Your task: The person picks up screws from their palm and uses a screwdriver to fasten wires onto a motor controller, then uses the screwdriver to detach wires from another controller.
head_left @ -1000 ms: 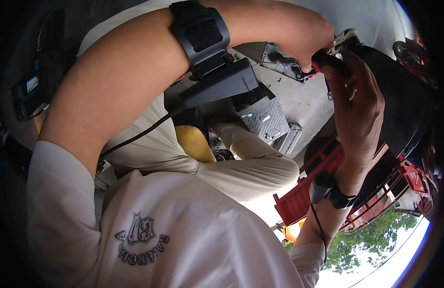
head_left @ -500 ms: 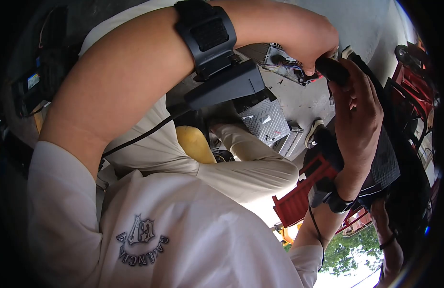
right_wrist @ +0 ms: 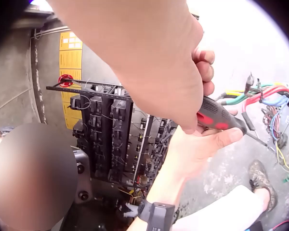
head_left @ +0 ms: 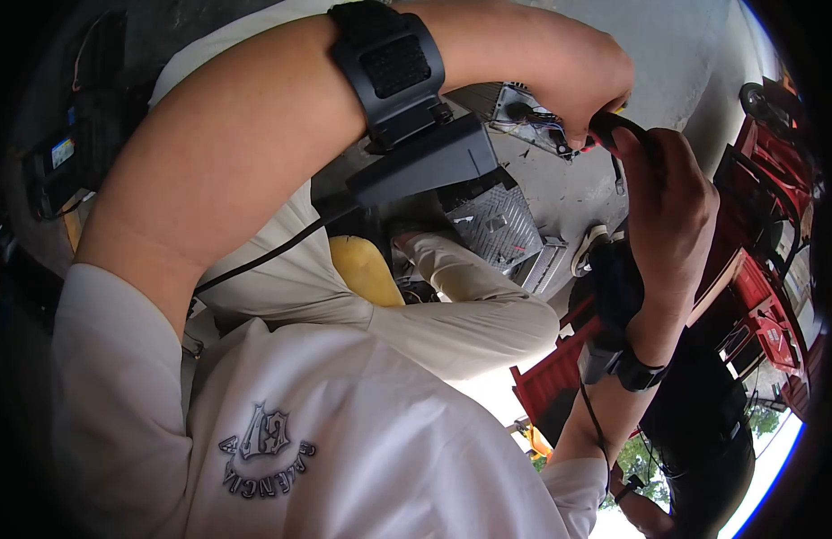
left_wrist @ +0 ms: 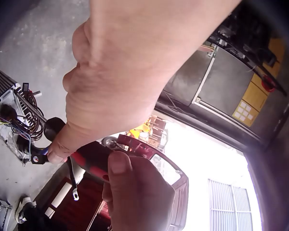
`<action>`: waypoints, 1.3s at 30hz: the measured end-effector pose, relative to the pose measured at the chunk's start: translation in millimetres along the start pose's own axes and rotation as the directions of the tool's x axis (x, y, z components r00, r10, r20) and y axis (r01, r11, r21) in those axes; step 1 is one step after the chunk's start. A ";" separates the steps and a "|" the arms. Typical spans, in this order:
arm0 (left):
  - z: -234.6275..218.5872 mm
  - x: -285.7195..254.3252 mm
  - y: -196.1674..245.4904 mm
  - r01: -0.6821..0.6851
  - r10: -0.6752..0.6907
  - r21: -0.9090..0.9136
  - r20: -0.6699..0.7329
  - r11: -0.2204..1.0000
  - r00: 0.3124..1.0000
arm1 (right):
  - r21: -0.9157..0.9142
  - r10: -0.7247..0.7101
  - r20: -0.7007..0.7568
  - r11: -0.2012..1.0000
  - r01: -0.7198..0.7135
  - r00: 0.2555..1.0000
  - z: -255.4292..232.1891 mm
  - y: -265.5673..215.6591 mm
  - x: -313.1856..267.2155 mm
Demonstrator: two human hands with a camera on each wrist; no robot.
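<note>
My left hand (head_left: 582,76) pinches the front of a red-and-black handled tool (left_wrist: 94,161), its thumb lying along the handle in the right wrist view. Around the rear of the same handle (right_wrist: 214,119) curl the fingers of my right hand (head_left: 672,207). From the handle's front, a thin metal shaft (right_wrist: 260,140) points towards bundled wires (right_wrist: 279,118). A short black lead with a ring terminal (left_wrist: 75,194) hangs below the tool in the left wrist view. My left palm and most of its fingers are hidden in the head view.
Below the hands lie a wired metal unit (head_left: 524,112) and a patterned metal box (head_left: 495,225) on the grey floor (head_left: 573,193). A red frame (head_left: 762,301) stands at the right, near another person in dark clothes (head_left: 703,422). Black racks (right_wrist: 103,130) stand by a wall.
My right hand has shifted and turned slightly around the handle, and my left arm has moved a little right. The person in dark clothes behind has changed position.
</note>
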State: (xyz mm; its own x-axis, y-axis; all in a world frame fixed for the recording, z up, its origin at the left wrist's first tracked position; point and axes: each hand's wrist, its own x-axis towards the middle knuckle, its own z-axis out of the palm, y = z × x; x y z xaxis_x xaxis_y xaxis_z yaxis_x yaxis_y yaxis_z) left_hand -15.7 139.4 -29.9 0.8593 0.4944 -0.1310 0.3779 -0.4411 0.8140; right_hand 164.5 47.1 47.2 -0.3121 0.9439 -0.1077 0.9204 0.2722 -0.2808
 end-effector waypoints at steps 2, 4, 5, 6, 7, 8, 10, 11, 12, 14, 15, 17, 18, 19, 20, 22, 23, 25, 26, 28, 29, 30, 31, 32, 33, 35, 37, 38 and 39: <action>-3.6 -1.2 1.6 -0.016 0.016 -0.005 0.041 1.000 0.999 | -0.133 0.192 0.150 0.976 -0.172 0.970 -6.5 -6.6 4.2; 0.2 -2.6 0.0 -0.027 0.027 0.000 -0.017 1.000 0.999 | -0.069 0.088 0.079 0.994 -0.083 0.993 -7.4 -16.0 6.2; -0.3 -1.6 -1.3 -0.024 0.024 -0.001 -0.019 1.000 1.000 | -0.012 -0.013 0.000 1.000 0.013 1.000 -7.3 -18.6 6.9; -3.6 -1.6 -1.3 -0.014 0.014 -0.020 -0.014 1.000 1.000 | -0.010 -0.017 0.001 1.000 0.017 1.000 -6.2 -17.5 7.7; -6.0 -1.8 -1.1 -0.006 0.006 -0.038 -0.007 0.999 1.000 | 0.003 -0.052 -0.006 0.999 0.052 0.999 -4.7 -14.3 6.9; -7.1 -2.5 -0.4 -0.005 0.005 -0.038 -0.006 0.999 1.000 | 0.015 -0.084 -0.014 0.996 0.085 0.996 -3.6 -10.7 5.0; -7.7 -3.2 0.3 -0.016 0.016 -0.002 0.011 1.000 1.000 | 0.028 -0.057 -0.007 0.998 0.058 0.998 1.7 -1.4 2.1; -8.0 -3.0 0.3 -0.019 0.019 -0.001 0.013 1.000 1.000 | 0.040 -0.029 -0.002 0.999 0.029 1.000 2.8 1.2 1.2; -7.1 -1.9 0.0 0.002 -0.001 -0.024 0.048 1.000 0.999 | 0.038 -0.024 -0.002 0.999 0.025 1.000 0.0 0.6 0.5; -3.9 0.5 -0.1 0.023 -0.019 -0.045 0.083 0.999 0.996 | -0.131 0.175 0.151 0.979 -0.156 0.973 -6.1 -4.1 2.7; -2.2 0.9 -0.4 0.003 -0.003 -0.019 0.032 1.000 0.999 | -0.130 0.174 0.148 0.979 -0.155 0.974 -5.8 -8.7 4.4; 2.5 1.8 -0.5 -0.010 0.010 0.003 -0.018 1.000 1.000 | -0.067 -0.026 -0.054 0.998 0.022 0.998 -4.0 -18.2 5.7; 3.9 2.4 -0.3 -0.009 0.009 0.012 0.002 1.000 1.000 | -0.064 -0.030 -0.052 0.998 0.027 0.998 -3.0 -17.8 5.5; 5.2 2.6 -0.7 -0.011 0.010 0.022 0.023 1.000 1.000 | -0.024 -0.039 -0.057 0.999 0.037 0.998 -1.7 -15.8 4.1; 7.0 2.3 -1.0 -0.009 0.008 0.022 0.024 1.000 1.000 | 0.014 -0.045 -0.062 0.999 0.046 0.997 -0.6 -13.4 2.1; 9.1 2.8 0.8 0.001 -0.002 0.062 0.004 0.998 1.000 | 0.009 0.027 -0.016 1.000 -0.027 1.000 2.0 -6.9 -1.2; 8.8 3.9 1.6 -0.004 0.004 0.062 0.006 0.998 1.000 | -0.002 0.100 0.031 0.995 -0.100 0.994 1.1 -5.0 -3.0; 7.0 4.7 1.9 0.014 -0.017 0.046 0.067 0.999 0.998 | -0.070 0.130 0.063 0.990 -0.125 0.990 -4.0 -5.2 -3.9; 6.9 4.4 1.7 0.016 -0.019 0.050 0.065 0.999 0.998 | -0.132 0.151 0.092 0.982 -0.138 0.984 -5.0 -6.1 -1.8; 10.5 4.4 1.1 0.007 -0.007 0.074 -0.006 0.997 1.000 | -0.103 0.073 0.030 0.992 -0.069 0.997 -5.1 -18.3 1.8; 11.0 4.9 0.1 0.012 -0.011 0.070 -0.007 0.997 1.000 | -0.080 -0.002 -0.030 0.997 -0.001 1.000 -4.4 -22.6 2.6; 9.7 5.0 -0.6 0.016 -0.017 0.054 0.014 0.998 1.000 | -0.077 -0.004 -0.026 0.997 0.002 1.000 -2.3 -20.5 2.4; 8.4 5.0 -1.1 0.018 -0.019 0.040 0.036 0.999 0.999 | -0.039 -0.030 -0.056 0.999 0.028 0.998 0.6 -15.6 1.1; 8.5 4.5 -0.9 0.017 -0.019 0.041 0.037 0.999 0.999 | -0.003 -0.052 -0.088 0.999 0.052 0.995 2.8 -11.6 -0.2; 9.6 4.3 -0.6 0.014 -0.016 0.068 0.030 0.998 0.999 | -0.004 -0.051 -0.089 0.999 0.051 0.995 4.6 -9.5 -1.3; 11.5 5.5 1.1 0.002 -0.004 0.095 0.024 0.995 1.000 | -0.009 0.089 -0.018 0.996 -0.089 0.996 5.0 -5.8 -4.9; 10.5 5.3 1.5 0.011 -0.014 0.080 0.038 0.997 0.999 | -0.050 0.177 0.070 0.984 -0.174 0.982 -2.0 -6.9 -2.7; 8.8 5.2 0.5 0.012 -0.015 0.086 0.037 0.996 0.999 | -0.050 0.125 0.037 0.991 -0.123 0.991 -2.8 -10.0 -0.2; 9.2 5.7 -0.4 0.019 -0.022 0.076 0.035 0.997 0.999 | -0.052 0.073 0.008 0.996 -0.073 0.997 -4.2 -12.5 1.5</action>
State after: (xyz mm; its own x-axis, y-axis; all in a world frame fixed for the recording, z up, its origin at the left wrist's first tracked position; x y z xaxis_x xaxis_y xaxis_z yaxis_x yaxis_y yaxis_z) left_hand -7.8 135.6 -36.2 0.8624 0.4773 -0.1686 0.4195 -0.4875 0.7657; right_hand 153.5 45.8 54.5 -0.2457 0.9598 -0.1356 0.9517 0.2122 -0.2218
